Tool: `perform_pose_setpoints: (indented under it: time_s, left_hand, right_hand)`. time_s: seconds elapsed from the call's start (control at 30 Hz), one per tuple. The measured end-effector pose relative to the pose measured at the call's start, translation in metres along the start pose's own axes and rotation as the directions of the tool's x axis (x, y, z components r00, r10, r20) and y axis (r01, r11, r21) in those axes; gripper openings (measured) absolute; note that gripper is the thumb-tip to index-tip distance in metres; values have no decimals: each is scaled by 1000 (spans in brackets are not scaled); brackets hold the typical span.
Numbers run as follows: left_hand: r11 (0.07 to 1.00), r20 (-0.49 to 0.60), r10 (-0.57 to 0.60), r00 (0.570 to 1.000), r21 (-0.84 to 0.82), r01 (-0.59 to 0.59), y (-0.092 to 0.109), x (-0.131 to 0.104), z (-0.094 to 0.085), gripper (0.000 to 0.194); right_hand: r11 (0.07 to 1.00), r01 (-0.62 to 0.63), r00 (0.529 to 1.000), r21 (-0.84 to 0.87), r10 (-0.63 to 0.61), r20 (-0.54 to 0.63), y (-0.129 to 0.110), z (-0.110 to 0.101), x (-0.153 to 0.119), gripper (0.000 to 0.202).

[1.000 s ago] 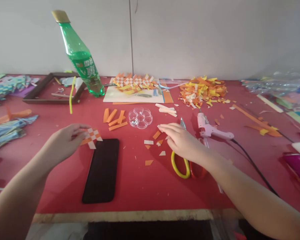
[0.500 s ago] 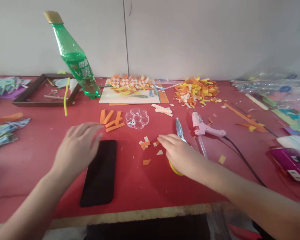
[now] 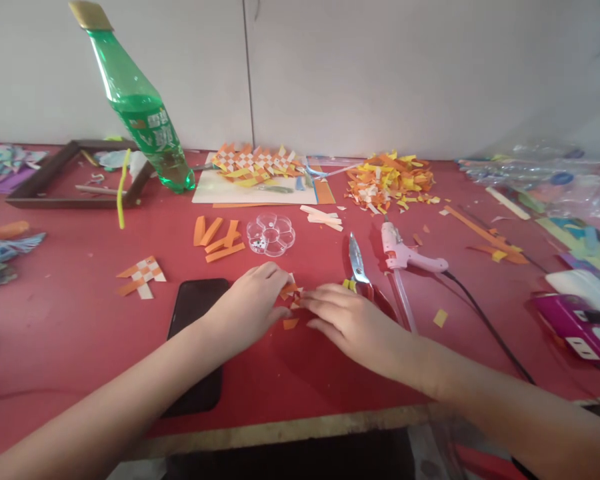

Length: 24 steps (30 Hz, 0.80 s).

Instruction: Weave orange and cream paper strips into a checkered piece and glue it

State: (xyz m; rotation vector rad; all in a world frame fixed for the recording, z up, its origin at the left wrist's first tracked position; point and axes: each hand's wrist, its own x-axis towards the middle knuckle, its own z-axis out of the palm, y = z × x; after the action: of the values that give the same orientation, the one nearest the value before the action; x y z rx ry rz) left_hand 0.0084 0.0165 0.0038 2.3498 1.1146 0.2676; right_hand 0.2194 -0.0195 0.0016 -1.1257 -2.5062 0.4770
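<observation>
Small orange and white paper scraps [image 3: 291, 324] lie on the red table between my two hands. My left hand [image 3: 253, 303] curves around their left side, thumb apart from the bent fingers, nothing visible in its grasp. From the right, my right hand [image 3: 347, 317] reaches in with fingers stretched out and low over the table, its fingertips at the scraps. Just behind it rest scissors [image 3: 359, 263], handles partly covered by the hand. A black phone [image 3: 200, 300] is partly hidden under my left forearm. A woven orange-and-white paper piece [image 3: 145, 273] lies left of the phone.
Orange paper strips [image 3: 225, 252] and a clear flower-shaped palette [image 3: 271, 235] lie ahead. A pink glue gun [image 3: 410, 257] with a cord is on the right. Behind stand a tilted-looking green bottle [image 3: 147, 120], a dark frame [image 3: 45, 202] and a paper-scrap pile [image 3: 390, 180].
My left hand has moved right from beside the phone to the scraps, uncovering the woven paper piece. My right hand stays near, and the scraps are closer together.
</observation>
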Motion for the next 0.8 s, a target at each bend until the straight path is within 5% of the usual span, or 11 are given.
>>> perform_pose_setpoints:
  time_s: [0.2, 0.4, 0.47, 0.63, 0.8]
  left_hand:
    - [995, -95, -70, 993, -73, 63, 5, 3, 9, 19]
    - [976, -80, -83, 993, -210, 65, -16, -3, -5, 18]
    - [958, -73, -113, 991, -271, 89, -22, -4, -6, 18]
    - [902, -150, -210, 966, -410, 133, -29, -3, -6, 19]
    - [878, -215, -250, 944, -462, 127, -29, -4, -9, 19]
  right_hand:
    - [971, -239, 969, -22, 240, 67, 4, -6, 8, 24]
    - [958, -288, 953, 4, 286, 104, -7, 9, 16, 78]
    - [961, -271, 959, 49, 265, 101, -11, 14, 22, 72]
    - [957, -229, 968, 179, 203, 149, -10, 14, 29, 9]
    - [949, -192, 979, 248, 168, 114, -7, 18, 22, 21]
